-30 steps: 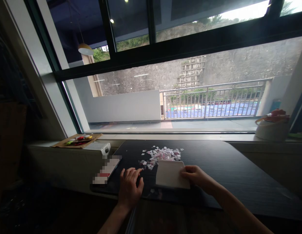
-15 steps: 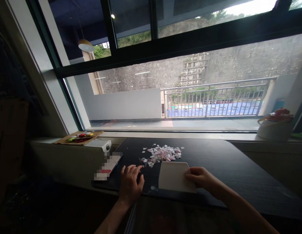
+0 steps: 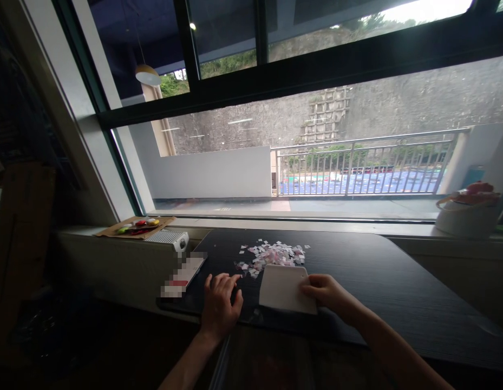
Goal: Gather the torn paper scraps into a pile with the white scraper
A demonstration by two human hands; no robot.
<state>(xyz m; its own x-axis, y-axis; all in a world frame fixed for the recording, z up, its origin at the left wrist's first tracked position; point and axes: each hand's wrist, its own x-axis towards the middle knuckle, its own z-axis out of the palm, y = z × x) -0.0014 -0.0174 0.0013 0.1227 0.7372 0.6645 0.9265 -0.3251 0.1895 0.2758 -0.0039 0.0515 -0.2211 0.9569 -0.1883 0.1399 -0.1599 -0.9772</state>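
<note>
My right hand (image 3: 322,292) pinches the right edge of a flat white scraper (image 3: 281,290), thumb on its upper face. Rounded corners and a small dark hole close to my fingers mark this thin plate, which is tilted over the front of the dark table (image 3: 357,271). Just behind it, and partly covered by its far edge, lies a loose heap of small white and pinkish paper scraps (image 3: 275,252). To the left my left hand (image 3: 221,298) rests palm down at the table's front, fingers apart and holding nothing. Its fingertips are near the heap's left end.
A blurred pale box or booklet (image 3: 190,273) lies at the table's left edge. Beyond it are a white radiator (image 3: 172,238) and cardboard with colourful items (image 3: 137,226). A white container (image 3: 466,216) stands on the right sill, below a wide window.
My right hand has shifted the scraper slightly left and away from me, toward the scraps. My left hand keeps nearly the same pose. The whole view has drifted a little.
</note>
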